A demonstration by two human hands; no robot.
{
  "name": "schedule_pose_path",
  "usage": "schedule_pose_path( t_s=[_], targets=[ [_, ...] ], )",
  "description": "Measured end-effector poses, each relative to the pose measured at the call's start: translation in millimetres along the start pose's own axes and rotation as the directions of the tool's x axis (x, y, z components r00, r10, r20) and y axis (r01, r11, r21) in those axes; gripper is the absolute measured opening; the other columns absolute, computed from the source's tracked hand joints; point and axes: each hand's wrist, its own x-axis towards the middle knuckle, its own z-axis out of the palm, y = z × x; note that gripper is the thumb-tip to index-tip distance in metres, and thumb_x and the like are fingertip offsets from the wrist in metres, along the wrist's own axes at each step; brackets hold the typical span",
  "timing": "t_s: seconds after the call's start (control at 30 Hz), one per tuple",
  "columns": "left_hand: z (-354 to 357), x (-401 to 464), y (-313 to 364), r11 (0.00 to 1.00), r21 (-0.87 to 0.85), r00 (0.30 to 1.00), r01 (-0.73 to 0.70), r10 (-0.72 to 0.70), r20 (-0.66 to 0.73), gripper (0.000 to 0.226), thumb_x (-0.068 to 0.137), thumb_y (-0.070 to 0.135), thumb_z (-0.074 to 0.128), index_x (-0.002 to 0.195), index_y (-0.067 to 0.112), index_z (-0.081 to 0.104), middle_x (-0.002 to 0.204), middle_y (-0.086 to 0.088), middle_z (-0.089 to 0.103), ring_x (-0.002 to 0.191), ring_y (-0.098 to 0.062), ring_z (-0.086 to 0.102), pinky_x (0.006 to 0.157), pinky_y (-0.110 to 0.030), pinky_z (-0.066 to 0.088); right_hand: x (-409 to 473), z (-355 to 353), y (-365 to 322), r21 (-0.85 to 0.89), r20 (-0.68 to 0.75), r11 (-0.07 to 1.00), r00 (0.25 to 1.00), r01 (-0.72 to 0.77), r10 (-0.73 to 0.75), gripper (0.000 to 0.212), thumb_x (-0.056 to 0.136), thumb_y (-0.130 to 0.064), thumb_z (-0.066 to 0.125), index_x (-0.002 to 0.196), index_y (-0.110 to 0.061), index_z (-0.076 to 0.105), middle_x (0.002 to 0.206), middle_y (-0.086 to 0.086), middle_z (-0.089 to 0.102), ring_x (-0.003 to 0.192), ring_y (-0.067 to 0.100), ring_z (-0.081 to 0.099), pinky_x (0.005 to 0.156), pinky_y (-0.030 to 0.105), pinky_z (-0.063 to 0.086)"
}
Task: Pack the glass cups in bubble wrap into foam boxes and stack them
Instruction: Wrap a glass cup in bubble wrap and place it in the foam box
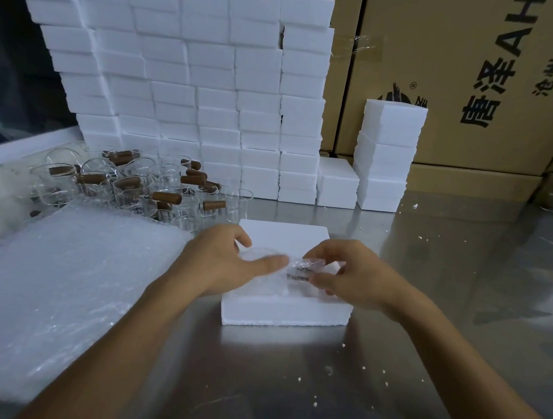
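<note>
On the near middle of the steel table [388, 369] sits an open foam box [284, 313], a squat white block with a grainy, crumbly lower edge. Both hands work over its hollow. The left hand [230, 265] lies across the left part of the box, thumb stretched flat toward the right and fingers curled over the far side of the bubble-wrapped cup [296, 269], pressing it down into the box. The right hand [346, 275] pinches the crinkled, glossy end of the wrap between thumb and fingertips. The cup itself is mostly hidden by wrap and fingers; only a dark band shows through the film, and its shape is hard to make out.

To the left lies a thick stack of bubble wrap sheets [52, 306], cloudy and pimpled, cut off at the left edge. Just beyond it, glass cups [130, 186] stand crowded together, clear and cylindrical, with brown wooden-looking handles; those at the far left blur into reflections.

At the far side rises a wall of white foam boxes [191, 95], blocky and matt, stacked in uneven columns. To its right stand a short foam stack [337, 184] and a taller foam column [387, 155]. Behind them are brown cardboard cartons [480, 76] with black print, cropped at the top. White foam crumbs [343, 345] dot the scratched, reflective table.
</note>
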Motion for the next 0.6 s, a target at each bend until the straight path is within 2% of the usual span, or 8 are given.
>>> schedule_pose_path(
  t_s=[0.07, 0.13, 0.2, 0.3, 0.33, 0.4, 0.53, 0.6],
  targets=[
    [5.2, 1.5, 0.7, 0.996, -0.082, 0.99, 0.024, -0.035, -0.136, 0.096, 0.062, 0.092, 0.04, 0.125, 0.022, 0.058, 0.123, 0.004, 0.061, 0.112, -0.018, 0.058, 0.096, -0.039, 0.048, 1.8, -4.1, 1.4, 0.123, -0.187, 0.991, 0.98, -0.051, 0.074, 0.018, 0.087, -0.016, 0.068, 0.098, -0.03, 0.067, 0.089, -0.01, 0.07, 0.066, 0.008, 0.067, 0.062, 0.024, 0.055],
    [12.3, 4.2, 0.3, 0.981, -0.179, 0.988, 0.071, -0.094, -0.122, 0.087, 0.083, 0.083, 0.026, 0.142, 0.023, 0.046, 0.144, 0.001, 0.052, 0.13, -0.023, 0.05, 0.109, -0.045, 0.04, 4.5, -4.7, 5.0, 0.216, -0.336, 0.972, 0.928, -0.088, 0.159, 0.018, 0.088, -0.016, 0.063, 0.102, -0.027, 0.066, 0.093, -0.007, 0.07, 0.076, 0.011, 0.067, 0.065, 0.026, 0.053],
    [20.1, 5.6, -1.5, 0.935, -0.332, 0.992, 0.124, -0.127, 0.015, 0.081, 0.089, 0.078, 0.018, 0.153, 0.03, 0.031, 0.157, 0.004, 0.036, 0.144, -0.021, 0.035, 0.117, -0.047, 0.029, 6.1, -0.2, 8.3, 0.287, -0.305, 0.947, 0.924, -0.141, 0.23, 0.028, 0.091, -0.02, 0.062, 0.118, -0.024, 0.06, 0.106, -0.004, 0.067, 0.089, 0.008, 0.064, 0.071, 0.026, 0.051],
    [26.4, 6.9, -4.7, 0.871, -0.454, 0.982, 0.186, -0.156, 0.103, 0.078, 0.09, 0.076, 0.014, 0.156, 0.035, 0.024, 0.162, 0.008, 0.025, 0.148, -0.017, 0.025, 0.121, -0.045, 0.021, 5.9, 13.0, 12.5, 0.466, -0.116, 0.856, 0.944, -0.224, 0.31, 0.044, 0.095, -0.026, 0.063, 0.136, -0.024, 0.048, 0.119, -0.003, 0.062, 0.103, 0.009, 0.063, 0.079, 0.024, 0.048],
    [26.5, 7.1, -4.7, 0.857, -0.48, 0.982, 0.187, -0.162, 0.095, 0.077, 0.091, 0.076, 0.014, 0.155, 0.035, 0.025, 0.162, 0.008, 0.026, 0.148, -0.017, 0.026, 0.121, -0.044, 0.021, 5.7, 15.0, 12.7, 0.496, -0.107, 0.84, 0.945, -0.219, 0.309, 0.045, 0.095, -0.026, 0.063, 0.138, -0.024, 0.047, 0.122, -0.004, 0.061, 0.103, 0.006, 0.062, 0.078, 0.021, 0.047],
    [23.1, 7.7, -2.9, 0.834, -0.53, 0.987, 0.151, -0.156, 0.036, 0.077, 0.089, 0.077, 0.015, 0.152, 0.036, 0.032, 0.158, 0.007, 0.035, 0.144, -0.019, 0.034, 0.12, -0.047, 0.025, 6.1, 13.3, 11.0, 0.523, -0.177, 0.839, 0.942, -0.154, 0.283, 0.04, 0.098, -0.023, 0.059, 0.136, -0.025, 0.049, 0.124, -0.005, 0.061, 0.098, -0.004, 0.059, 0.075, 0.016, 0.046],
    [6.3, 2.8, 10.8, 0.775, -0.631, 0.976, -0.035, -0.11, -0.189, 0.068, 0.093, 0.073, 0.028, 0.135, 0.028, 0.055, 0.134, 0.001, 0.061, 0.124, -0.022, 0.056, 0.108, -0.05, 0.041, 4.8, -3.6, -2.1, 0.525, -0.368, 0.851, 0.899, -0.009, 0.236, 0.029, 0.1, -0.027, 0.054, 0.129, -0.031, 0.056, 0.123, -0.007, 0.062, 0.109, 0.008, 0.061, 0.097, 0.036, 0.05],
    [-3.6, -0.4, 19.1, 0.739, -0.66, 0.933, -0.134, -0.131, -0.336, 0.055, 0.094, 0.067, 0.042, 0.112, 0.02, 0.064, 0.11, -0.004, 0.069, 0.102, -0.024, 0.065, 0.092, -0.047, 0.052, 1.6, -11.8, -12.6, 0.552, -0.438, 0.833, 0.862, 0.034, 0.254, 0.026, 0.097, -0.036, 0.057, 0.122, -0.032, 0.06, 0.115, -0.009, 0.063, 0.108, 0.01, 0.061, 0.097, 0.039, 0.051]
  ],
)
